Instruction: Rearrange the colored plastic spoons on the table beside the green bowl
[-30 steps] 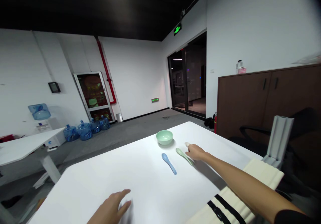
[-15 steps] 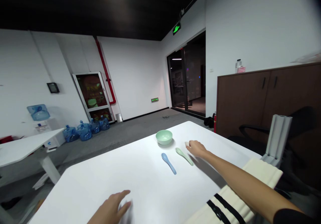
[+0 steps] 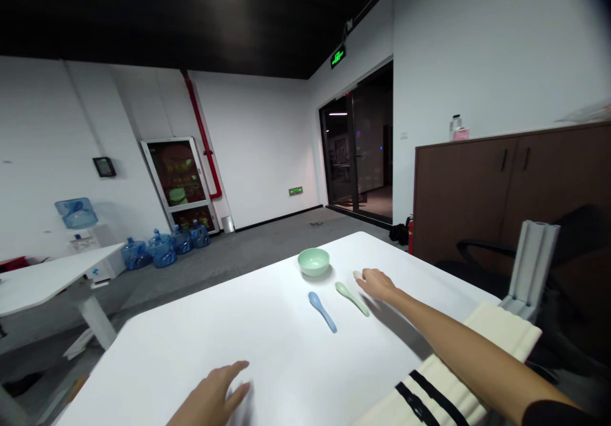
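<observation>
In the head view we find the pale green ceramic spoon, the blue spoon and the pale green bowl on the white table, all in the same places as half a second earlier. The bowl stands upright beyond the spoons, which lie side by side and apart, not touching. The right hand is just beside the green spoon's far end, its fingers bent together and gripping nothing visible; we cannot tell how far they are closed. It and the black sleeve show no real change from the earlier frame, apart from a slight shift of the whole view. The left hand remains at the near table edge, well apart from the spoons, with its fingers open and spread, the lower ones blurred. A black-striped white cushion sits below the right forearm, beside an upright aluminium extrusion.
</observation>
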The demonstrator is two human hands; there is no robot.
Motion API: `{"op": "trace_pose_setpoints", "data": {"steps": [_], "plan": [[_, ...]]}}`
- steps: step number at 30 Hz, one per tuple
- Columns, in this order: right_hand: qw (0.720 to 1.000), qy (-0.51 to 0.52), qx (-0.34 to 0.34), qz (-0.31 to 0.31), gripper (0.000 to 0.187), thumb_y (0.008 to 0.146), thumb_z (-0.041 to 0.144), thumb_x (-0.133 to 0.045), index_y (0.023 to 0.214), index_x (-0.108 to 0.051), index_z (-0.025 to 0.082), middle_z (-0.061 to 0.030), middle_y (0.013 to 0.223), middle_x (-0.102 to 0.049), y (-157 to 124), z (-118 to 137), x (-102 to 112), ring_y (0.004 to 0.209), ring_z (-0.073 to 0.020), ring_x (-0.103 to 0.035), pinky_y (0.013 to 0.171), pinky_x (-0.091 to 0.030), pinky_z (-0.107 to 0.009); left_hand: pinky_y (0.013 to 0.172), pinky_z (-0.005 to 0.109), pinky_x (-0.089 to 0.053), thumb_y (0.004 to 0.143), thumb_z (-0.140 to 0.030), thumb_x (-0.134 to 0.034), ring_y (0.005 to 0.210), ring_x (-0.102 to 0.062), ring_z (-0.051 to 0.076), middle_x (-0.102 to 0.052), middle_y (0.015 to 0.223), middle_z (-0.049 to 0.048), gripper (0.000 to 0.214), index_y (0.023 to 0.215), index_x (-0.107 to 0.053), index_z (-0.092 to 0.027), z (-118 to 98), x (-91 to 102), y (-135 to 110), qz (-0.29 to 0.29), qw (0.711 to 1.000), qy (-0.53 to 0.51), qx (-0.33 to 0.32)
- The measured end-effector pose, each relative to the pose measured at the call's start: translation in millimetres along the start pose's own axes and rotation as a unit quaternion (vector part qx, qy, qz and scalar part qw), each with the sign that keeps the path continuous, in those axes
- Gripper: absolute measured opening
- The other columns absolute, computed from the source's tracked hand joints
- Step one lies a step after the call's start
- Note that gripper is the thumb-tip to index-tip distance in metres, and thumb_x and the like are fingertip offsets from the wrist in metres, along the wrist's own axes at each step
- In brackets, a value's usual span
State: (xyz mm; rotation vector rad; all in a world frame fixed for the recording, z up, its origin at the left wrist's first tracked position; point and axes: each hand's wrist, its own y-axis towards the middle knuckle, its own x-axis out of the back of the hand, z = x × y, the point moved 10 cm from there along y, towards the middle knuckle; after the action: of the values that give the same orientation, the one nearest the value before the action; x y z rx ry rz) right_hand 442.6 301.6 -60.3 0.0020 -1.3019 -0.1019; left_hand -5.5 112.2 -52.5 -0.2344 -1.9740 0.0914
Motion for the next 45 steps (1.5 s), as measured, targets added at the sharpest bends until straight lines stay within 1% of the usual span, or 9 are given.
{"op": "trace_pose_setpoints", "data": {"steps": [6, 8, 13, 17, 20, 25, 37, 42, 45], "plan": [[1.000, 0.009, -0.019, -0.006, 0.044, 0.091, 0.050, -0.040, 0.101, -0.066, 0.016, -0.0160, 0.106, -0.068, 0.9, -6.4, 1.6, 0.093, -0.0241, -0.064, 0.072, -0.039, -0.029, 0.107, 0.039, -0.038, 0.084, -0.065, -0.044, 0.124, -0.052, 0.026, -0.059, 0.134, 0.0035, 0.061, 0.133, -0.053, -0.030, 2.2, 0.5, 0.5, -0.005, 1.000, 0.001, -0.004], [1.000, 0.002, -0.026, -0.009, 0.044, 0.091, 0.049, -0.040, 0.101, -0.066, 0.015, -0.0159, 0.105, -0.068, 1.2, -9.4, 2.5, 0.093, -0.0248, -0.065, 0.070, -0.040, -0.029, 0.107, 0.039, -0.038, 0.084, -0.065, -0.045, 0.124, -0.052, 0.026, -0.059, 0.134, 0.0032, 0.061, 0.133, -0.053, -0.030, 2.1, 0.9, -0.3, -0.005, 1.000, 0.001, -0.003], [0.998, -0.033, -0.057, 0.001, 0.032, 0.087, 0.038, -0.051, 0.103, -0.064, 0.014, -0.0155, 0.109, -0.067, 3.9, -23.1, -0.3, 0.096, -0.0271, -0.065, 0.068, -0.041, -0.029, 0.108, 0.040, -0.037, 0.084, -0.065, -0.044, 0.125, -0.052, 0.027, -0.058, 0.134, 0.0036, 0.061, 0.133, -0.053, -0.030, 0.1, 0.7, -0.3, -0.004, 1.000, 0.006, -0.006], [0.996, -0.044, -0.072, 0.021, 0.028, 0.083, 0.033, -0.057, 0.101, -0.066, 0.013, -0.0163, 0.109, -0.067, 7.0, -33.5, -7.3, 0.096, -0.0276, -0.065, 0.067, -0.042, -0.029, 0.108, 0.041, -0.036, 0.085, -0.063, -0.043, 0.125, -0.051, 0.026, -0.058, 0.135, 0.0040, 0.060, 0.134, -0.052, -0.030, -2.2, 1.0, -0.6, -0.001, 1.000, 0.012, -0.007], [0.996, -0.045, -0.073, 0.030, 0.028, 0.081, 0.031, -0.060, 0.101, -0.066, 0.012, -0.0171, 0.110, -0.067, 9.0, -38.0, -11.6, 0.096, -0.0277, -0.065, 0.068, -0.043, -0.029, 0.108, 0.040, -0.037, 0.085, -0.062, -0.042, 0.124, -0.052, 0.026, -0.058, 0.134, 0.0042, 0.060, 0.134, -0.052, -0.029, -4.2, 1.8, -2.0, 0.001, 1.000, 0.014, -0.006], [0.996, -0.042, -0.071, 0.035, 0.032, 0.078, 0.030, -0.063, 0.105, -0.066, 0.012, -0.0185, 0.112, -0.066, 11.0, -40.4, -15.2, 0.099, -0.0284, -0.064, 0.071, -0.044, -0.031, 0.107, 0.039, -0.038, 0.085, -0.062, -0.042, 0.125, -0.051, 0.025, -0.059, 0.134, 0.0036, 0.061, 0.135, -0.052, -0.029, -5.2, 1.7, -2.6, 0.001, 1.000, 0.015, -0.008], [0.995, -0.052, -0.066, 0.050, 0.035, 0.074, 0.018, -0.062, 0.109, -0.063, 0.012, -0.0191, 0.114, -0.063, 12.4, -44.7, -24.5, 0.101, -0.0283, -0.063, 0.074, -0.046, -0.033, 0.107, 0.040, -0.038, 0.084, -0.064, -0.043, 0.123, -0.053, 0.027, -0.059, 0.134, 0.0037, 0.061, 0.134, -0.053, -0.029, -4.1, 2.7, -1.6, -0.004, 1.000, 0.003, -0.005], [0.995, -0.056, -0.065, 0.054, 0.033, 0.074, 0.016, -0.061, 0.107, -0.064, 0.012, -0.0184, 0.112, -0.064, 9.8, -42.2, -23.9, 0.100, -0.0277, -0.064, 0.072, -0.046, -0.031, 0.108, 0.039, -0.037, 0.085, -0.061, -0.043, 0.126, -0.050, 0.026, -0.059, 0.134, 0.0040, 0.060, 0.134, -0.053, -0.028, -6.7, 3.2, -2.4, -0.002, 1.000, 0.017, -0.007], [0.996, -0.049, -0.063, 0.047, 0.029, 0.076, 0.018, -0.060, 0.104, -0.064, 0.012, -0.0176, 0.112, -0.064, 7.3, -38.7, -18.9, 0.099, -0.0274, -0.064, 0.070, -0.044, -0.030, 0.108, 0.039, -0.037, 0.085, -0.062, -0.043, 0.126, -0.050, 0.026, -0.058, 0.135, 0.0038, 0.060, 0.134, -0.053, -0.029, -6.0, 3.2, -2.6, 0.000, 1.000, 0.013, -0.005]]}}
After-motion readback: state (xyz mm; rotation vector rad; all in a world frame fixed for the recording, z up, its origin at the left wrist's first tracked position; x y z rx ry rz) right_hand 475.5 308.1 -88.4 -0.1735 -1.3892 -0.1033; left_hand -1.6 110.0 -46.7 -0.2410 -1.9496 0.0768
